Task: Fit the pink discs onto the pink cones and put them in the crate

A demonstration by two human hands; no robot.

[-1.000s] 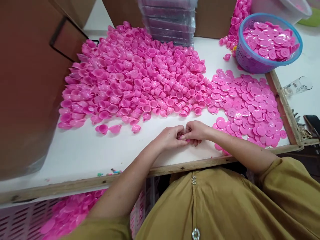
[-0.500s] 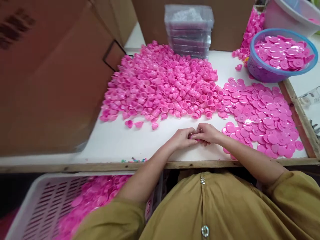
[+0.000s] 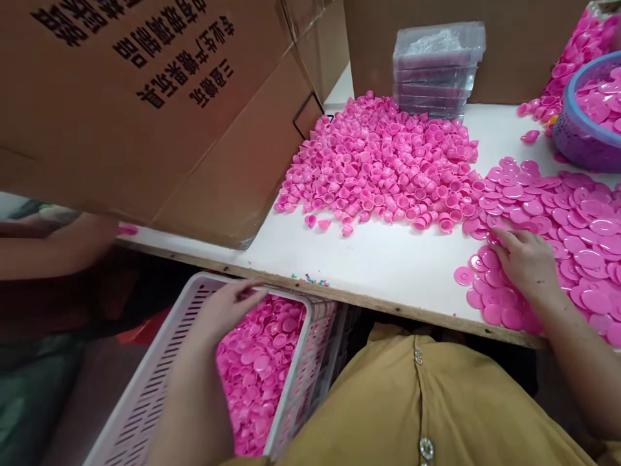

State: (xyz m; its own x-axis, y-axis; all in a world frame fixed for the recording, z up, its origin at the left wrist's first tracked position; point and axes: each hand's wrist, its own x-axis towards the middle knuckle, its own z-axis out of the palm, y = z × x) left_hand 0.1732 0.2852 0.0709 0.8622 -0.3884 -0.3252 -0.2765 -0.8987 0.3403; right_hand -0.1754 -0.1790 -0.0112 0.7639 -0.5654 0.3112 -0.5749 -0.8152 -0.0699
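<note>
My left hand [image 3: 228,310] hangs over a white slatted basket [image 3: 204,279] below the table's edge, its fingers stretched out and nothing visible in them. Inside the basket lie many small pink plastic pieces [image 3: 262,362], disc-like and cup-like. On the table, my right hand [image 3: 528,265] is at the left side of a spread of glossy pink discs [image 3: 589,259]. Its thumb and fingertips close in on a disc there, partly hidden by the fingers. A big heap of small pink toy cups [image 3: 378,162] fills the middle of the table.
A large cardboard box [image 3: 194,142] stands at the left, with another person's arm [image 3: 58,249] beyond it. Clear plastic boxes [image 3: 431,71] are stacked behind the cups. A blue basket [image 3: 565,129] of discs sits at right. Tiny coloured bits [image 3: 310,279] lie near the wooden edge [image 3: 369,304].
My hands were together over the table on a small pink piece and have parted. The left went down-left over the basket, the right to the discs. The view has turned left.
</note>
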